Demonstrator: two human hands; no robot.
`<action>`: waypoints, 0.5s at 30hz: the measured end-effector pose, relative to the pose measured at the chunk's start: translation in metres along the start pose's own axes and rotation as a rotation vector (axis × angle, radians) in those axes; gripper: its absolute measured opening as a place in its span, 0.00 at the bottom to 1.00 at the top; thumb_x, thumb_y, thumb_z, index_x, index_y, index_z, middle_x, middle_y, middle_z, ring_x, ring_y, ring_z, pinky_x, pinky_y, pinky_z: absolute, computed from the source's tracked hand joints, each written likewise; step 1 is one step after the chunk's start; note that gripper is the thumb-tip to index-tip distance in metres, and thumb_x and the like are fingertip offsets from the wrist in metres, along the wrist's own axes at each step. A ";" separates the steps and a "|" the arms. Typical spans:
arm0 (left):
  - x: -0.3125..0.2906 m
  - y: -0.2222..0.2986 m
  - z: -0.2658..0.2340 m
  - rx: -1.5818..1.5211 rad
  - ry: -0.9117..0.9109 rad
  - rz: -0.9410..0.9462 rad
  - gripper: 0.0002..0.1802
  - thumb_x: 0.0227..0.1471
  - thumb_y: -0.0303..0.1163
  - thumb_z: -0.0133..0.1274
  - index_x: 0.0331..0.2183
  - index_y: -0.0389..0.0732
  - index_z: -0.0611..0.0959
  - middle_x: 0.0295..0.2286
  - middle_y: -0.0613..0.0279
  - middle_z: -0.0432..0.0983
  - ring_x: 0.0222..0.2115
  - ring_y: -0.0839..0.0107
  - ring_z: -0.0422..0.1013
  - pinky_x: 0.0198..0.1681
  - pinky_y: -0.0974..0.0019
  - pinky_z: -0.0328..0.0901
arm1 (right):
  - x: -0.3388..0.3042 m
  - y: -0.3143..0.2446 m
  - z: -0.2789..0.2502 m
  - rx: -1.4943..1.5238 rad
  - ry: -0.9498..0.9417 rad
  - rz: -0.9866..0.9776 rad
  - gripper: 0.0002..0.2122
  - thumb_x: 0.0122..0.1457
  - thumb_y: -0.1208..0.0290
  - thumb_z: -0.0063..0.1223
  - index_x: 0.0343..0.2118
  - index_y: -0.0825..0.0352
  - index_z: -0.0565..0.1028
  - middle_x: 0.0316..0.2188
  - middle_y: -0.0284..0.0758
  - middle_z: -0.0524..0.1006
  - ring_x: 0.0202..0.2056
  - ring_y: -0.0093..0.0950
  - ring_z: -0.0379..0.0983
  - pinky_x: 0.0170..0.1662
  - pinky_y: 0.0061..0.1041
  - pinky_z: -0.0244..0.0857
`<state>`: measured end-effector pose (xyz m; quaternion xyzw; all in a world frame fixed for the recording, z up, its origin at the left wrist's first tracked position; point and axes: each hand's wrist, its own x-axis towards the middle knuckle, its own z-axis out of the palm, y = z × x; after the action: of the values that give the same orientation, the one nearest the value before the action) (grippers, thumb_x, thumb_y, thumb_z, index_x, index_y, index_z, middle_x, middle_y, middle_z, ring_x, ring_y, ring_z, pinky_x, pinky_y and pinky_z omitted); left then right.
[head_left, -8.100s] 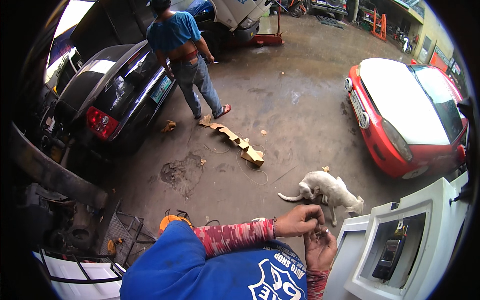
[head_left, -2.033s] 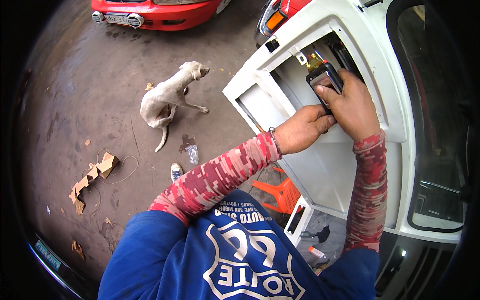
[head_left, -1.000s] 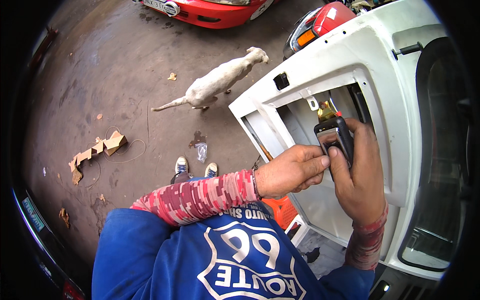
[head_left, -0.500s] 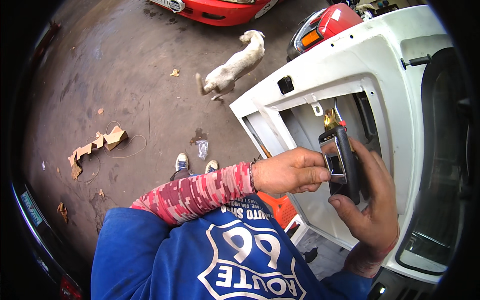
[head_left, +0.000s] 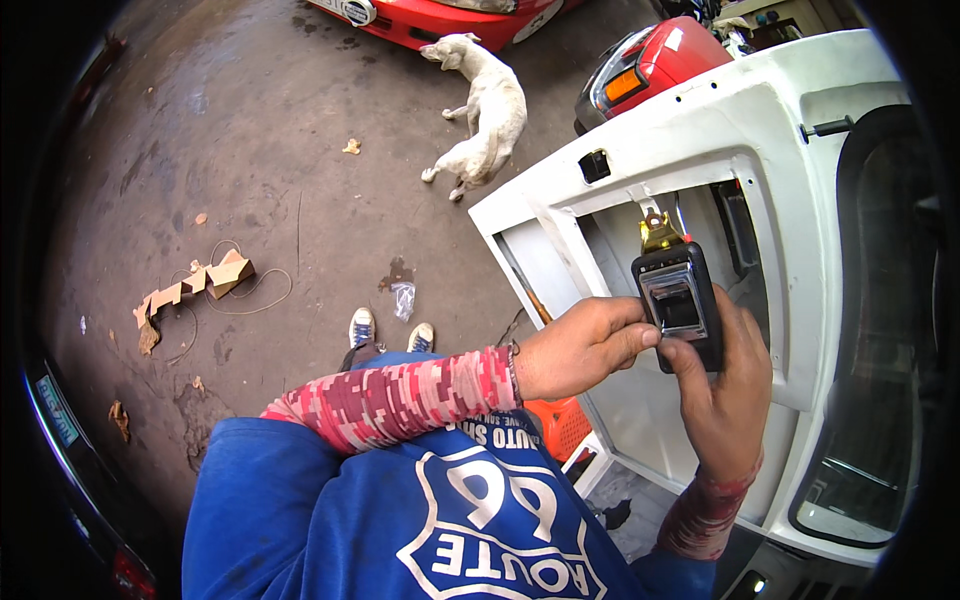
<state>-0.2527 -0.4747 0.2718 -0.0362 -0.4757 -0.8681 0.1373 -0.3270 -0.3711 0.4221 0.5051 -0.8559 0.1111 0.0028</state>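
Note:
A black door handle (head_left: pixel 677 303) with a chrome recessed pull is in front of the opening of a white vehicle door panel (head_left: pixel 590 195). A gold-coloured metal bracket (head_left: pixel 660 233) joins its far end. My right hand (head_left: pixel 732 385) holds the handle, fingers behind its right side and thumb at the near end. At the lower left corner, my left hand (head_left: pixel 580 347) is closed, thumb and forefinger pinched against the handle's edge. Its other fingers are curled. Behind the bracket, a thin rod (head_left: pixel 681 212) with a red clip shows; where it attaches is hidden.
A white dog (head_left: pixel 487 115) stands on the floor, left of the panel. Red car parts (head_left: pixel 680 55) stand beyond it, and a red car (head_left: pixel 420 22) at the far edge. Torn cardboard (head_left: pixel 195 285) with string lies left. An orange plastic item (head_left: pixel 562 428) is below my left wrist.
The handle has been turned so its chrome face shows more fully, and my right hand has shifted lower and closer round it. The dog has swung its head to the left.

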 end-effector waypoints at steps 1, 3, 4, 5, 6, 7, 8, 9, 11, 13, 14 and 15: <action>0.002 -0.003 -0.001 0.025 0.009 0.008 0.19 0.67 0.43 0.46 0.34 0.35 0.76 0.22 0.70 0.65 0.23 0.79 0.60 0.27 0.71 0.61 | 0.000 0.001 0.002 -0.015 -0.011 0.042 0.22 0.54 0.73 0.62 0.52 0.71 0.72 0.33 0.44 0.76 0.31 0.41 0.75 0.35 0.35 0.68; 0.002 -0.009 -0.002 0.100 0.058 0.014 0.19 0.67 0.43 0.46 0.34 0.35 0.77 0.22 0.69 0.67 0.23 0.78 0.62 0.28 0.70 0.62 | 0.000 0.001 0.007 -0.065 -0.008 0.063 0.21 0.55 0.71 0.61 0.50 0.71 0.72 0.33 0.45 0.76 0.33 0.43 0.75 0.35 0.37 0.67; 0.001 -0.011 -0.002 0.148 0.097 0.008 0.19 0.67 0.43 0.46 0.35 0.35 0.77 0.22 0.68 0.67 0.23 0.78 0.62 0.28 0.69 0.63 | 0.000 0.001 0.010 -0.099 0.005 0.047 0.20 0.55 0.70 0.61 0.49 0.71 0.72 0.33 0.45 0.76 0.33 0.44 0.75 0.35 0.38 0.67; -0.001 -0.012 -0.002 0.218 0.140 -0.010 0.20 0.67 0.43 0.46 0.35 0.35 0.78 0.22 0.68 0.68 0.24 0.78 0.63 0.28 0.69 0.64 | -0.001 0.000 0.013 -0.126 0.015 0.044 0.20 0.55 0.68 0.61 0.49 0.71 0.72 0.33 0.45 0.76 0.34 0.45 0.75 0.35 0.39 0.67; -0.003 -0.012 -0.003 0.203 0.197 -0.017 0.19 0.67 0.43 0.46 0.35 0.34 0.78 0.22 0.67 0.68 0.24 0.78 0.64 0.29 0.68 0.64 | -0.001 -0.001 0.018 -0.174 0.033 0.018 0.20 0.55 0.68 0.61 0.48 0.72 0.72 0.34 0.45 0.76 0.34 0.45 0.75 0.35 0.40 0.67; -0.008 -0.010 -0.004 0.209 0.256 -0.036 0.19 0.66 0.42 0.46 0.35 0.34 0.78 0.22 0.67 0.68 0.24 0.77 0.65 0.29 0.68 0.65 | -0.002 -0.003 0.022 -0.214 0.050 0.007 0.20 0.56 0.67 0.61 0.48 0.72 0.72 0.34 0.46 0.77 0.34 0.45 0.75 0.35 0.41 0.67; -0.013 -0.008 -0.006 0.216 0.317 -0.055 0.19 0.66 0.42 0.45 0.36 0.34 0.78 0.22 0.67 0.69 0.24 0.77 0.66 0.29 0.68 0.65 | -0.003 -0.005 0.024 -0.237 0.051 0.025 0.20 0.56 0.67 0.61 0.48 0.72 0.72 0.34 0.46 0.77 0.34 0.46 0.75 0.35 0.41 0.66; -0.015 -0.004 -0.011 0.220 0.365 -0.118 0.16 0.64 0.37 0.43 0.35 0.35 0.79 0.22 0.68 0.68 0.22 0.77 0.65 0.27 0.70 0.64 | -0.003 -0.005 0.025 -0.242 0.047 0.033 0.20 0.56 0.66 0.60 0.48 0.72 0.72 0.34 0.46 0.77 0.34 0.46 0.75 0.35 0.42 0.67; -0.024 0.007 -0.021 0.124 0.324 -0.082 0.15 0.62 0.34 0.40 0.36 0.36 0.80 0.21 0.69 0.67 0.20 0.79 0.62 0.26 0.72 0.62 | -0.004 -0.007 0.025 -0.261 0.045 0.024 0.20 0.56 0.66 0.60 0.48 0.72 0.72 0.34 0.47 0.77 0.34 0.47 0.75 0.35 0.42 0.67; -0.031 0.020 -0.030 -0.022 0.257 -0.148 0.16 0.59 0.31 0.38 0.40 0.36 0.79 0.23 0.72 0.66 0.21 0.82 0.59 0.26 0.76 0.59 | -0.005 -0.010 0.021 -0.267 0.040 0.035 0.20 0.56 0.66 0.60 0.49 0.72 0.72 0.34 0.47 0.77 0.34 0.47 0.75 0.36 0.42 0.67; -0.032 0.026 -0.032 -0.016 0.228 -0.055 0.16 0.59 0.30 0.38 0.40 0.36 0.79 0.24 0.71 0.67 0.22 0.82 0.59 0.27 0.76 0.59 | -0.006 -0.012 0.018 -0.272 0.044 0.034 0.20 0.56 0.66 0.60 0.49 0.72 0.72 0.35 0.47 0.77 0.34 0.47 0.75 0.36 0.42 0.67; -0.032 0.032 -0.035 0.003 0.218 0.013 0.16 0.59 0.30 0.38 0.41 0.36 0.78 0.25 0.71 0.67 0.24 0.82 0.60 0.28 0.76 0.59 | -0.008 -0.014 0.015 -0.271 0.051 0.030 0.20 0.56 0.66 0.60 0.49 0.72 0.72 0.35 0.47 0.77 0.34 0.47 0.75 0.36 0.42 0.67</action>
<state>-0.2107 -0.5137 0.2729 0.0555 -0.4590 -0.8652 0.1940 -0.3092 -0.3741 0.4091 0.4843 -0.8701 0.0072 0.0909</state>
